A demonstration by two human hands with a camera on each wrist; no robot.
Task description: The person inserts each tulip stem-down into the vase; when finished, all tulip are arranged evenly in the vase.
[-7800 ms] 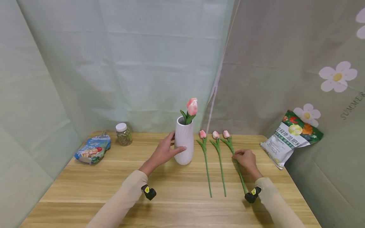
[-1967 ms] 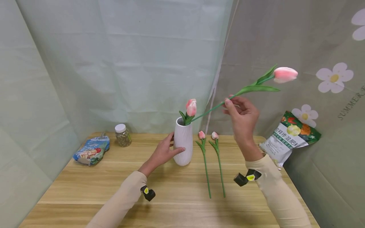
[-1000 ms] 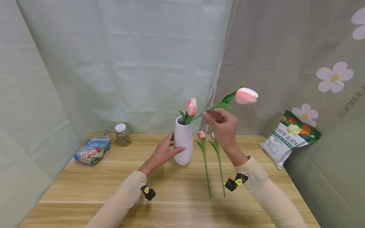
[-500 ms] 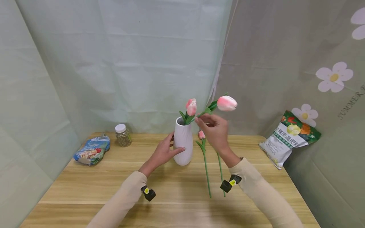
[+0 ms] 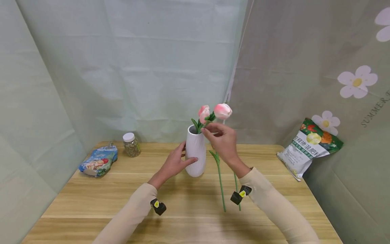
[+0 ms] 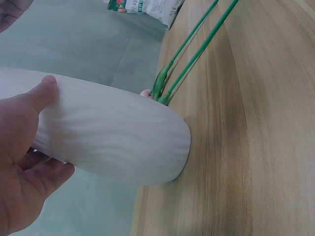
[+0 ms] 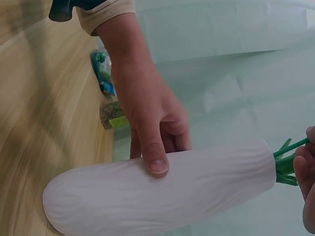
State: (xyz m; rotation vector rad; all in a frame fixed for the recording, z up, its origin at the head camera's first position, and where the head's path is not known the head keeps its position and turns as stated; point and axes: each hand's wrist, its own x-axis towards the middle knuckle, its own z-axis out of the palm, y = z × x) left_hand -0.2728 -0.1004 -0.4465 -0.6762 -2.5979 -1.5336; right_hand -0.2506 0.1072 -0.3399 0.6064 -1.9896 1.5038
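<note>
A white ribbed vase (image 5: 196,156) stands upright on the table, with pink tulips (image 5: 204,114) in its mouth. My left hand (image 5: 177,159) grips its side, thumb across the front and fingers around the back. Just above the rim, my right hand (image 5: 223,140) pinches the stem of another pink tulip (image 5: 223,111), its bloom leaning right. The right wrist view shows this green stem (image 7: 293,146) running from the fingertips into the vase's mouth. Two more tulips lie on the table; one green stem (image 5: 221,184) shows plainly, while my right hand and wrist hide their blooms in the head view.
On the wooden table (image 5: 122,210), a white-lidded jar (image 5: 132,145) and a blue bag (image 5: 99,161) sit at the back left. A white and green bag (image 5: 309,147) leans against the right wall. Cloth walls close off the back and sides.
The right hand lifted the rightmost tulip off the table and brought it to the vase. Over the last second it moved left and slightly down, the stem sinking into the vase. The left hand stayed put.
</note>
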